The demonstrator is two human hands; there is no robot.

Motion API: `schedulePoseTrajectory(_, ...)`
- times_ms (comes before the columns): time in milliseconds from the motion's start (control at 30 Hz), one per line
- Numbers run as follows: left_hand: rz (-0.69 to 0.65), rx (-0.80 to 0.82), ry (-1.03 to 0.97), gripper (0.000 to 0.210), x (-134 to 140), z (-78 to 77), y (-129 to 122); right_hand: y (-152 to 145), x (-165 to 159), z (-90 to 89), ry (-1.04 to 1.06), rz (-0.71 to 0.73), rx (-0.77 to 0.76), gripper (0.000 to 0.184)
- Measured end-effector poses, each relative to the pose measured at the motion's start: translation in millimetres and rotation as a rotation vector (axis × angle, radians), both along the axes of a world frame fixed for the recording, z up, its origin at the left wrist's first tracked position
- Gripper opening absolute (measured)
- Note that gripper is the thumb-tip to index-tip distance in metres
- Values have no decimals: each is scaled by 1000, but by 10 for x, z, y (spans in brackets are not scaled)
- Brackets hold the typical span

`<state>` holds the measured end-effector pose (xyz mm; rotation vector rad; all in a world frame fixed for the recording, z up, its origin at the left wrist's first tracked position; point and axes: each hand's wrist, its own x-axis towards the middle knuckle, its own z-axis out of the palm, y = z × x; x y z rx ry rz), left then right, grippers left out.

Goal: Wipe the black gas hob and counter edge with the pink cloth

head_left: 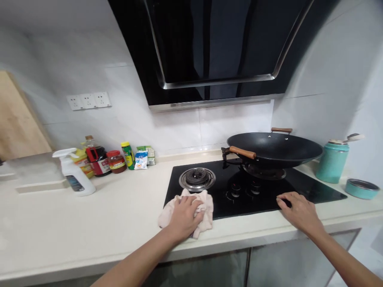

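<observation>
My left hand [187, 215] presses down on a crumpled pale cloth [205, 203], its fingers bent into the fabric. The cloth lies across the front left edge of the black gas stove [221, 205], partly on the counter. Just behind it is the bare left burner [197, 178]. At the stove's front right edge rests my right hand [299, 209], fingers loosely curled in and no object showing in them. Two control knobs [235, 190] sit between the hands. A large black wok [275, 147] with wooden handles stands on the right burner.
A white spray bottle [76, 175], a red-lidded jar [116, 161] and several other seasonings line the left wall side. A teal canister [332, 161] and a teal round container [362, 188] stand right. The black range hood [215, 48] overhangs the stove.
</observation>
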<state>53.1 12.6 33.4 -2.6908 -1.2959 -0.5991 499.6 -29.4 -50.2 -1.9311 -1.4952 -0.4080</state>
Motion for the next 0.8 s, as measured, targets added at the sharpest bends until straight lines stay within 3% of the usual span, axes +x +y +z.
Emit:
schedulePoseTrajectory(133,-132,-78,-66,38,345,2,-93,-21,-367,174,78,36,119,34)
schedulePoseTrajectory(200,-192,-152,-148,49,435,11,-94,-11,-777,319,122,235,155,32)
schedulePoseTrajectory(300,-283,-200,-365,56,385,32,-19,34,-1532,544,173,584,52,35)
schedulePoseTrajectory(400,-241,-137,-491,46,32,83,105,88,-2202,723,129,725,-159,50)
schedulePoseTrajectory(533,51,-131,-433,38,-730,176,271,164,-2783,840,-35,785,-431,66)
schedulePoseTrajectory(667,165,-219,-356,40,-1223,206,485,274,-3086,856,-186,753,-424,52)
schedulePoseTrajectory(800,129,-277,-274,40,-1168,185,772,450,-3153,851,-219,676,-336,36)
